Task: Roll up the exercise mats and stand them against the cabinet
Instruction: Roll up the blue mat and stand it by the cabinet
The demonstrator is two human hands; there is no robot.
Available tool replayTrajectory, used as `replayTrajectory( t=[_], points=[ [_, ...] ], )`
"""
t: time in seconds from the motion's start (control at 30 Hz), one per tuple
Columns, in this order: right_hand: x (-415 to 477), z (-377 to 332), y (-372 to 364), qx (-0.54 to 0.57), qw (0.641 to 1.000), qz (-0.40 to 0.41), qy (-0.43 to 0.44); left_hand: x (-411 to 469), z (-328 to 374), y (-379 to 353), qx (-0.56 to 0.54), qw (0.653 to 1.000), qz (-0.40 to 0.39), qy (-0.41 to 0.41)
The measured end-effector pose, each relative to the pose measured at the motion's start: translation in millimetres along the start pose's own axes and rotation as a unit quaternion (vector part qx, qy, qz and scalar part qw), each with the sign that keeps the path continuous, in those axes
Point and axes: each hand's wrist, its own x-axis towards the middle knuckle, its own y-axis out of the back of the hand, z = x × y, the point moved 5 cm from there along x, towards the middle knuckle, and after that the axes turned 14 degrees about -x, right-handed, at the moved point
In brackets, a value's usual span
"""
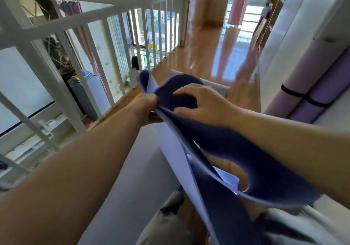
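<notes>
left hand (146, 106): fingers pinch blue mat (234, 150) | right hand (205, 103): fingers curl over it

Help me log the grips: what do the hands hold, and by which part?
Both hold the blue mat near its raised end: the left hand pinches its side edge, the right hand grips the dark face beside it.

The fingertips of the left hand (145, 108) are hidden behind a fold of the blue mat (217, 140). The mat's lower end is smeared by motion blur and runs off the bottom edge. The rolled purple mats (331, 78) are cut by the right edge, and things below the white railing (75, 20) are too blurred to name.
</notes>
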Motion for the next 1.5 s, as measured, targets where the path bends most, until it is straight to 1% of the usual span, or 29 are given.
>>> replayTrajectory(
  t=[0.1,0.17,0.2,0.23,0.27,0.3,0.33,0.37,0.4,0.53,0.6,0.67,0.73,0.83,0.9,0.97,1.03,1.1,1.13,1.2,1.23,1.3,1.4,1.47,1.5],
  points=[
    [-19,15,24,-0.038,0.999,0.016,-0.025,-2,2,-9,-0.011,1.0,0.017,-0.005],
    [-32,20,41,-0.08,0.995,-0.024,-0.049,-4,3,-14,-0.025,0.999,0.018,-0.009],
    [-40,22,47,-0.099,0.989,-0.082,-0.078,-6,3,-16,-0.031,0.999,0.017,-0.013],
    [-50,25,49,-0.113,0.973,-0.166,-0.115,-8,4,-17,-0.038,0.999,0.016,-0.017],
    [-64,28,49,-0.126,0.944,-0.263,-0.155,-10,4,-18,-0.041,0.999,0.018,-0.021],
    [-81,30,47,-0.136,0.907,-0.35,-0.189,-11,3,-20,-0.047,0.998,0.018,-0.024],
    [-98,29,45,-0.142,0.876,-0.411,-0.208,-13,2,-21,-0.052,0.998,0.018,-0.024],
    [-111,25,43,-0.144,0.859,-0.442,-0.215,-16,2,-21,-0.057,0.998,0.02,-0.024],
    [-122,21,40,-0.145,0.852,-0.456,-0.214,-18,1,-21,-0.061,0.998,0.023,-0.025],
    [-152,6,23,-0.134,0.848,-0.47,-0.205,-31,-3,-23,-0.063,0.997,0.038,-0.025],
    [-161,-3,14,-0.136,0.858,-0.459,-0.187,-38,-6,-27,-0.064,0.997,0.042,-0.02],
    [-164,-10,5,-0.18,0.869,-0.432,-0.16,-44,-7,-29,-0.063,0.997,0.045,-0.015],
    [-164,-7,-8,-0.243,0.879,-0.384,-0.143,-51,-8,-31,-0.055,0.998,0.036,-0.017],
    [-153,6,-19,-0.25,0.908,-0.302,-0.15,-64,-12,-38,-0.058,0.998,0.002,-0.035],
    [-144,13,-17,-0.235,0.914,-0.287,-0.166,-80,-16,-43,-0.039,0.998,-0.043,-0.038],
    [-135,21,-11,-0.188,0.924,-0.259,-0.21,-96,-28,-44,-0.005,0.993,-0.117,-0.012],
    [-129,28,-5,-0.126,0.936,-0.208,-0.254,-109,-44,-42,0.01,0.982,-0.189,0.019],
    [-125,35,-1,-0.092,0.942,-0.15,-0.286,-116,-63,-43,0.039,0.97,-0.24,0.013],
    [-123,37,2,-0.069,0.943,-0.116,-0.304,-118,-73,-43,0.06,0.966,-0.25,0.005],
    [-117,43,7,-0.015,0.941,-0.06,-0.333,-110,-90,-40,0.089,0.968,-0.235,0.0],
    [-113,47,10,0.0,0.94,-0.046,-0.338,-105,-94,-37,0.089,0.97,-0.227,0.002],
    [-102,52,19,0.0,0.944,-0.021,-0.328,-100,-95,-34,0.094,0.969,-0.227,0.0],
    [-81,57,40,-0.023,0.952,0.031,-0.305,-89,-81,-36,0.122,0.964,-0.228,-0.061],
    [-63,62,54,-0.037,0.952,0.046,-0.302,-84,-68,-44,0.096,0.967,-0.22,-0.084],
    [-53,66,62,-0.039,0.95,0.057,-0.305,-80,-59,-49,0.06,0.972,-0.209,-0.088]
  ],
)
